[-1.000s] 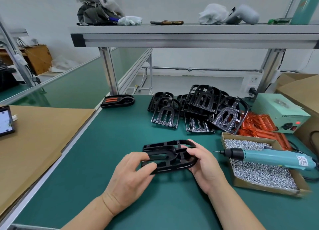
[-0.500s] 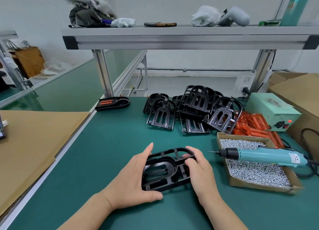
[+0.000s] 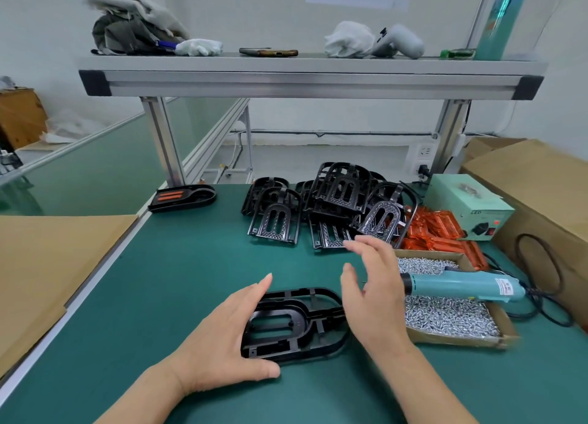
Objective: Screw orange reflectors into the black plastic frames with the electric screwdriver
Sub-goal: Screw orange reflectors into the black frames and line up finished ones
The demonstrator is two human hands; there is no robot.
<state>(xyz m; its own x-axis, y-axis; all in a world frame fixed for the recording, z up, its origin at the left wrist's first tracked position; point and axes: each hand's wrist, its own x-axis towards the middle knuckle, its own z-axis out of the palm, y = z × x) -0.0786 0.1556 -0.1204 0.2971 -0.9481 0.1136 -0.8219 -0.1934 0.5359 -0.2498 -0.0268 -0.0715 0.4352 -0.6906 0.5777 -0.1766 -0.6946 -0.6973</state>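
One black plastic frame (image 3: 296,325) lies flat. Left hand (image 3: 219,337) brackets its left end, fingers straight. Right hand (image 3: 372,293), spread and empty, hovers over its right end. Advice: pin frame firmly; seat piece from translucent orange reflectors (image 3: 436,232), heaped beyond frame's right end, flush before taking turquoise electric screwdriver (image 3: 461,285).

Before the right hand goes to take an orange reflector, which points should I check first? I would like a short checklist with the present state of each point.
1. Black frame lies flat on the green mat, ribbed side up, no reflector in it: ok.
2. Left hand rests against the frame's left end to steady it: ok.
3. Right hand is free, fingers spread, holding nothing: ok.
4. Orange reflectors lie uncovered in a pile behind the box of screws: ok.
5. Electric screwdriver lies across the box of screws, nothing on top of it: ok.
6. Screw holes of the frame are free of dirt: cannot tell.
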